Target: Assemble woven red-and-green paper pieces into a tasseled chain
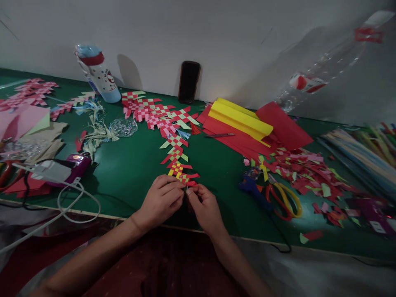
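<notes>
Near the front edge of the green table, my left hand [165, 198] and my right hand [206, 206] meet with fingertips pinched together. Between them is the near end of a woven paper fish [187, 178] in red and green; the exact spot they grip is partly hidden by my fingers. Just beyond lies a yellow and green woven paper fish [175, 170]. A row of red and green woven fish [175, 142] runs away from my hands, joining a heap of red, pink and green ones [151, 113].
To the right are scissors [286, 202], a blue glue gun [255, 192], paper scraps [309, 169] and yellow paper [241, 119]. A phone [189, 81] leans on the wall. Leftward stand a flask [103, 78], tassels [97, 132], a bead bag [124, 127] and a cable [83, 192].
</notes>
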